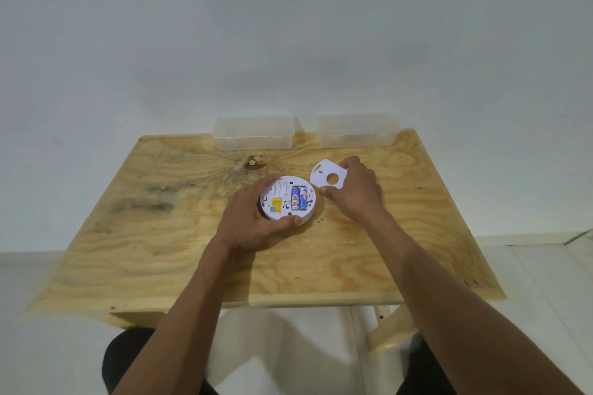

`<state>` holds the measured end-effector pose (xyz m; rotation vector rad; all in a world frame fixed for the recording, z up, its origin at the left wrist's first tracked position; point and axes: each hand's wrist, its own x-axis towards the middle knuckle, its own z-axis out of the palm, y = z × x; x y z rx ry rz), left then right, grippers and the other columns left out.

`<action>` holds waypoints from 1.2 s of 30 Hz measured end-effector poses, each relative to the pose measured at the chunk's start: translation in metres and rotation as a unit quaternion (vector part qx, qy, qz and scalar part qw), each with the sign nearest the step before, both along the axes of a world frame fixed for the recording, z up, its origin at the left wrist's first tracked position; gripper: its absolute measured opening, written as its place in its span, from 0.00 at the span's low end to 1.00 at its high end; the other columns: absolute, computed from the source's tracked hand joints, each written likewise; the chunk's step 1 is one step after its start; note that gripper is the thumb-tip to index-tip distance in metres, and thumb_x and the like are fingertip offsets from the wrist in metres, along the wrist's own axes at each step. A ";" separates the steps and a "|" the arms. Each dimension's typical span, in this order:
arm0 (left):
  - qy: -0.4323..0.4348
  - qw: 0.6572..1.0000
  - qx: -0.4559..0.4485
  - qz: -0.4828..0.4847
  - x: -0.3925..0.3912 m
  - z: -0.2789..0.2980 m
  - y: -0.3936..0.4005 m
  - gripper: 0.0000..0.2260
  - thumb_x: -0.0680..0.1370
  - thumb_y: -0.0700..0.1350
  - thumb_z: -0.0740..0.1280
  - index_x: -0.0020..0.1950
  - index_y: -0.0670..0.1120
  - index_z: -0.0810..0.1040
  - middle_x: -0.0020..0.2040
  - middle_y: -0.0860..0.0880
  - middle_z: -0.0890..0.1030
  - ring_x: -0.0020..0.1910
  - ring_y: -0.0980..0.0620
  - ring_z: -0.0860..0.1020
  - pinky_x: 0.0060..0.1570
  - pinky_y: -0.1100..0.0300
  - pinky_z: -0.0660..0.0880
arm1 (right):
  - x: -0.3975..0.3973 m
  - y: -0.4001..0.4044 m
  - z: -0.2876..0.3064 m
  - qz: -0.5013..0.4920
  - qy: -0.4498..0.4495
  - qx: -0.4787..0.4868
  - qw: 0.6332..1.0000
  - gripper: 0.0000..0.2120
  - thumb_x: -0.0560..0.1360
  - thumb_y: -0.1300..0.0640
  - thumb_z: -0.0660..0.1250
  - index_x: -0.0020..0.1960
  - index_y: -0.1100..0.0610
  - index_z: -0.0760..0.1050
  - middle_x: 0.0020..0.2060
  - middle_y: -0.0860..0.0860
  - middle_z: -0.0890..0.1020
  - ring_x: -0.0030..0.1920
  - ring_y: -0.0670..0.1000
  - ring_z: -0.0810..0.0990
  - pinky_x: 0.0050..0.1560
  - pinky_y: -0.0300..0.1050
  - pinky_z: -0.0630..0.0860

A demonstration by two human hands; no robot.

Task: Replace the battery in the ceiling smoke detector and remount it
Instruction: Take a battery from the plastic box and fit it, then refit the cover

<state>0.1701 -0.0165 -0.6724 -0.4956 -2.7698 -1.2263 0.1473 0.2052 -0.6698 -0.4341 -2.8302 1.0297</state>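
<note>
While I am sitting at the table [179,253], its pale plywood top is filling the middle of my view, with a dark knot [255,162] showing in the grain near the far edge and grey smudges spreading over the left part. Two clear boxes [255,133] are standing side by side along that far edge against the white wall, the second box [358,130] to the right of the first. My left hand [253,221] is wrapping around the detector [287,198], which is lying back-up on the wood near the middle of the top; my thumb is pressing its near rim and my fingers are curling round its far left side, so this grip is clamped on the housing. My right hand [356,191] is reaching just beside it and pinching the plate [329,177], a flat white mounting disc with a round hole, between fingers at its far edge and thumb at its near edge; I am holding it tilted, and I cannot tell whether it is touching the wood. Inside the open back, two blue cells [299,198] are sitting side by side in their bay, and a yellow label [276,204] is sitting to their left.
</note>
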 end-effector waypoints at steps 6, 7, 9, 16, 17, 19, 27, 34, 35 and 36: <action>-0.010 1.000 0.016 -0.001 -0.001 0.000 -0.001 0.40 0.60 0.67 0.74 0.70 0.54 0.74 0.54 0.66 0.76 0.55 0.58 0.77 0.58 0.57 0.77 | 0.000 0.008 0.019 -0.020 0.085 -0.153 0.984 0.14 0.72 0.58 0.75 0.57 0.56 0.80 0.53 0.53 0.83 0.46 0.52 0.80 0.31 0.35 0.73; -0.011 1.000 0.022 -0.002 -0.001 0.000 -0.002 0.40 0.60 0.67 0.75 0.70 0.54 0.74 0.54 0.67 0.76 0.55 0.59 0.78 0.58 0.57 0.77 | 0.000 0.010 0.025 -0.028 0.100 -0.182 0.978 0.14 0.71 0.59 0.76 0.55 0.56 0.81 0.50 0.53 0.83 0.45 0.52 0.82 0.34 0.39 0.78; -0.015 0.999 0.033 -0.003 -0.002 0.000 -0.002 0.38 0.60 0.65 0.76 0.68 0.56 0.75 0.53 0.66 0.79 0.54 0.61 0.79 0.56 0.56 0.79 | 0.000 0.012 0.039 0.003 0.111 -0.230 0.967 0.13 0.70 0.60 0.78 0.53 0.56 0.82 0.46 0.51 0.84 0.44 0.51 0.83 0.37 0.45 0.82; -0.017 0.997 0.069 -0.021 -0.003 0.001 -0.002 0.26 0.62 0.58 0.82 0.56 0.71 0.75 0.51 0.65 0.83 0.50 0.63 0.82 0.51 0.52 0.81 | -0.002 -0.007 0.056 0.211 0.011 -0.125 0.969 0.12 0.68 0.59 0.79 0.51 0.56 0.84 0.45 0.49 0.84 0.49 0.50 0.82 0.49 0.50 0.82; -0.017 0.997 0.072 -0.023 -0.002 0.002 -0.002 0.26 0.61 0.59 0.81 0.55 0.73 0.74 0.51 0.66 0.83 0.50 0.63 0.82 0.52 0.52 0.81 | -0.003 -0.009 0.055 0.225 0.009 -0.091 0.970 0.10 0.69 0.59 0.78 0.50 0.55 0.84 0.45 0.48 0.84 0.51 0.50 0.82 0.51 0.50 0.80; -0.020 0.997 0.075 -0.025 -0.002 0.003 -0.002 0.27 0.61 0.60 0.80 0.53 0.77 0.73 0.52 0.69 0.81 0.51 0.64 0.81 0.52 0.52 0.81 | -0.004 -0.013 0.058 0.242 0.007 -0.036 0.970 0.08 0.70 0.57 0.77 0.49 0.54 0.85 0.47 0.48 0.85 0.52 0.48 0.81 0.49 0.43 0.76; -0.023 0.996 0.081 -0.031 0.000 0.006 -0.002 0.26 0.60 0.63 0.79 0.52 0.78 0.71 0.51 0.71 0.81 0.50 0.65 0.81 0.51 0.55 0.81 | 0.002 -0.022 0.078 0.306 -0.061 0.084 0.946 0.32 0.60 0.47 0.83 0.61 0.55 0.81 0.57 0.49 0.80 0.52 0.49 0.75 0.48 0.42 0.69; -0.025 0.996 0.089 -0.018 -0.001 0.004 -0.002 0.26 0.60 0.60 0.80 0.54 0.72 0.75 0.51 0.64 0.84 0.50 0.61 0.82 0.52 0.52 0.80 | 0.001 -0.028 0.078 0.348 -0.036 0.193 0.917 0.29 0.68 0.44 0.77 0.66 0.53 0.77 0.58 0.51 0.79 0.52 0.50 0.73 0.47 0.47 0.70; -0.029 0.995 0.092 -0.018 -0.001 0.004 -0.002 0.26 0.60 0.60 0.80 0.55 0.70 0.76 0.51 0.62 0.84 0.50 0.60 0.82 0.52 0.51 0.80 | 0.003 -0.028 0.078 0.353 -0.029 0.181 0.917 0.28 0.68 0.44 0.77 0.65 0.52 0.77 0.59 0.52 0.79 0.53 0.51 0.74 0.49 0.48 0.72; -0.032 0.995 0.094 -0.017 -0.002 0.004 -0.002 0.27 0.60 0.61 0.80 0.56 0.67 0.77 0.51 0.60 0.84 0.50 0.60 0.82 0.52 0.51 0.80 | 0.004 -0.029 0.076 0.360 -0.022 0.168 0.918 0.27 0.68 0.44 0.77 0.65 0.51 0.78 0.59 0.52 0.80 0.53 0.52 0.75 0.50 0.49 0.73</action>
